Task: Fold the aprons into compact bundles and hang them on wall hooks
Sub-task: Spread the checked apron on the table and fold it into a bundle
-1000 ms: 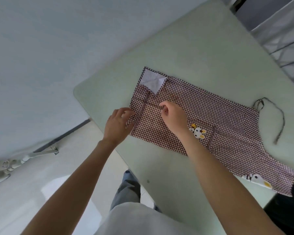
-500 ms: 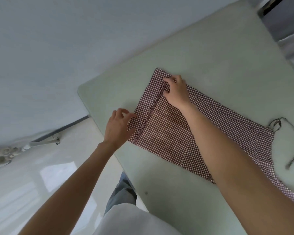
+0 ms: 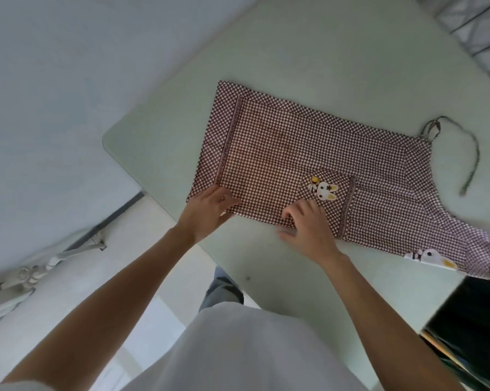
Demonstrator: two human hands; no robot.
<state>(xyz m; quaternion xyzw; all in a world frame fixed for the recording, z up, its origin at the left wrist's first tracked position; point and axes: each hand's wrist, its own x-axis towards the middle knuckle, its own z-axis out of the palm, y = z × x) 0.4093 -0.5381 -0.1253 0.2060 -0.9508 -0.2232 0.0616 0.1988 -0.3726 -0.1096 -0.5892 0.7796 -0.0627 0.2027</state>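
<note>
While the checked apron (image 3: 308, 162) lies flat on the pale green table (image 3: 337, 66), both your hands sit on its near edge, apart from each other. Your left hand (image 3: 208, 213) is at the apron's near corner, at the foot of the lace trim strip (image 3: 229, 142): its fingers lie over the top of the cloth and the thumb looks to be under the edge, so it pinches that corner. Your right hand (image 3: 308, 224) is further along the same edge, just below the rabbit patch (image 3: 324, 189) on the pocket; the fingers curl down onto the fabric and the thumb sticks out over the bare table beside the edge, though blur stops me from saying whether it grips the cloth or only presses it.

From the rabbit patch, the apron runs away to the far corner of the trim strip on one side and to the narrow bib end on the other, where the neck strap (image 3: 472, 153) loops out onto the table. A second rabbit motif (image 3: 433, 256) peeks out at the apron's edge beyond your right forearm, next to a dark object (image 3: 475, 311) at the table's corner.
</note>
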